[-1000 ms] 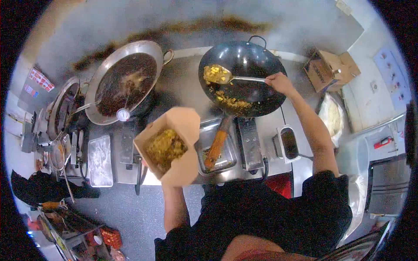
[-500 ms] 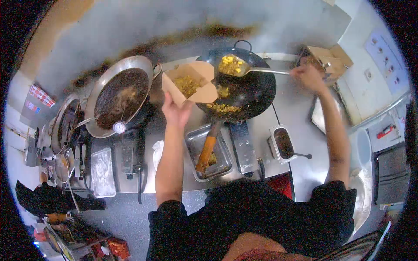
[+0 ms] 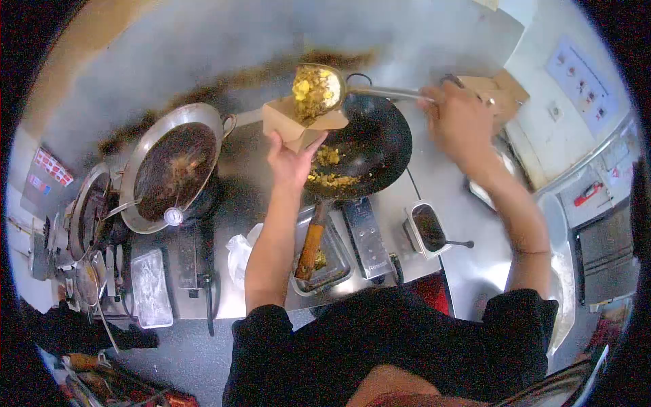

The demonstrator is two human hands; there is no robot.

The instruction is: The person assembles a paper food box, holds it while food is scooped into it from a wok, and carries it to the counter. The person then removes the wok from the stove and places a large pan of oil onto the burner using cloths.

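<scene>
A brown cardboard food box (image 3: 293, 130) rests in my left hand (image 3: 293, 161), raised at the left edge of the black wok (image 3: 383, 139). My right hand (image 3: 463, 122) is closed round the handle of a metal ladle (image 3: 386, 91). The ladle's bowl, tipped over the box's opening, carries yellow and brown food (image 3: 313, 88) that reaches down to the box. Some of the same food (image 3: 332, 180) lies in the wok. The wok's wooden handle (image 3: 311, 245) points toward me over a metal tray (image 3: 333, 271) with a little food in it.
On the left stand a wide pan of dark liquid (image 3: 173, 169) with a dial thermometer (image 3: 173, 216), and a second pan (image 3: 88, 210). A sauce container (image 3: 428, 229) with a spoon is right of the wok. An open carton (image 3: 505, 95) stands at the back right.
My left hand has raised the box to the wok's left edge. My right hand has lifted the loaded ladle from the wok and brought it over the box, tilting it.
</scene>
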